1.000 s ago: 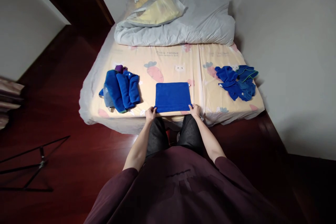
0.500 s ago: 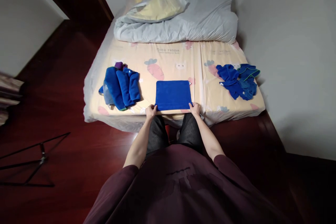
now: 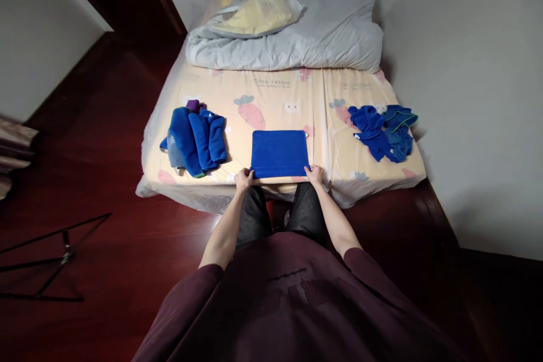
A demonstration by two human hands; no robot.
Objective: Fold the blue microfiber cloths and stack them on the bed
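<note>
A blue towel lies flat in a rectangle at the front edge of the bed, with a narrow strip doubled along its near side. My left hand pinches its near left corner. At the near right corner, my right hand pinches the cloth the same way. Left of it sits a pile of rolled or folded blue towels, with a bit of purple cloth at the back. Over on the right is a loose heap of crumpled blue cloths, one edged in green.
The bed has a cream sheet printed with carrots. A grey-white quilt and a yellowish pillow lie at its head. Black tripod legs stand on the dark red floor at left. A wall runs along the right.
The camera view has shifted very slightly. Both hands stay at the towel's near corners, and the towel looks the same.
</note>
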